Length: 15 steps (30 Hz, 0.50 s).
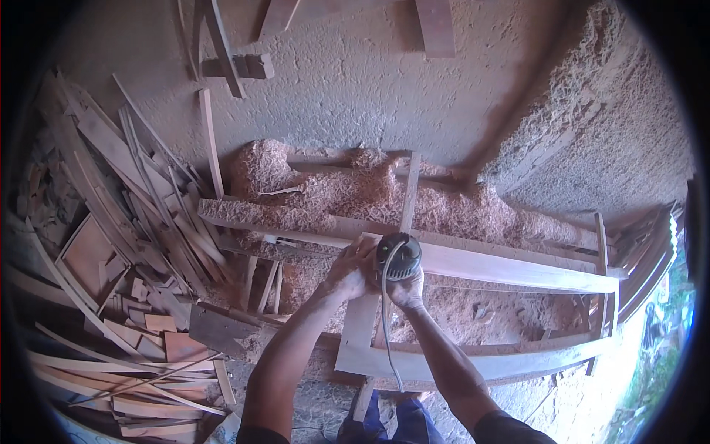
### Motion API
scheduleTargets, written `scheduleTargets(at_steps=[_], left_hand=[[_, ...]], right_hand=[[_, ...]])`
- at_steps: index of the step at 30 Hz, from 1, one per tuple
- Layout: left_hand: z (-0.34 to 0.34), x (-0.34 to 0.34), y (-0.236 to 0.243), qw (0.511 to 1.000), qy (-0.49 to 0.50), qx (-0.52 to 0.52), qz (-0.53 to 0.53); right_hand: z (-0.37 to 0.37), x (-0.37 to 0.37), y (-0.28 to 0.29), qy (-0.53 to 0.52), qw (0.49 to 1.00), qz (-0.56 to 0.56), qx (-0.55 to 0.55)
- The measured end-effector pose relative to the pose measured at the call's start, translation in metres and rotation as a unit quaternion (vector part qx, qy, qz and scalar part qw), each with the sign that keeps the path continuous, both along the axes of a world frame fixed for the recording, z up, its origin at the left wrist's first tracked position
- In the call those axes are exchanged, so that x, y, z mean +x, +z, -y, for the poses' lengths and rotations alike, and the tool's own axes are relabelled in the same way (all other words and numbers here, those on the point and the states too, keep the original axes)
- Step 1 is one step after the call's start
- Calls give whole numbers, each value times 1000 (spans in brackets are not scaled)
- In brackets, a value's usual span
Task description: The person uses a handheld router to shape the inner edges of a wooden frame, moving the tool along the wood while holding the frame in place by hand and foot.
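A corded power tool (400, 258) with a round, black, vented housing sits between my hands, on or just over a pale wooden frame. From its left side my left hand (353, 268) closes around it. My right hand (406, 293) grips it from the near right. Its grey cord (386, 333) hangs down toward me past a wide, pale cross board (359, 325). A long smooth board (510, 268) runs off to the right, and a curved board (488, 364) forms the frame's near side. The tool's underside is hidden by its housing and my hands.
Wood shavings (362, 194) heap along the wall (347, 96) and under the frame. Long offcuts (159, 200) lean in a pile at the left, with curved strips (140, 385) stacked nearer. More boards (651, 259) stand at the far right. A narrow upright batten (410, 189) rises behind the tool.
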<state>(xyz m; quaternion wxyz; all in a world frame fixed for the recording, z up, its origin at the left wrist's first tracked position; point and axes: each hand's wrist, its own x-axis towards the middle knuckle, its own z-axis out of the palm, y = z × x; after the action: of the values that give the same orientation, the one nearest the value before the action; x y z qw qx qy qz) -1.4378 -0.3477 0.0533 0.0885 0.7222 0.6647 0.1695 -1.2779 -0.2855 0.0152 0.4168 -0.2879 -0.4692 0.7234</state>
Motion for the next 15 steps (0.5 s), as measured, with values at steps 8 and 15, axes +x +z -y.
scheduleTargets(at_steps=[8, 15], left_hand=[[-11, -9, -14, 992, -74, 9, -107], [-7, -3, -52, 840, 16, -137, 525]], right_hand=[[1, -5, 10, 7, 998, -53, -45], [0, 2, 17, 42, 989, 80, 119]])
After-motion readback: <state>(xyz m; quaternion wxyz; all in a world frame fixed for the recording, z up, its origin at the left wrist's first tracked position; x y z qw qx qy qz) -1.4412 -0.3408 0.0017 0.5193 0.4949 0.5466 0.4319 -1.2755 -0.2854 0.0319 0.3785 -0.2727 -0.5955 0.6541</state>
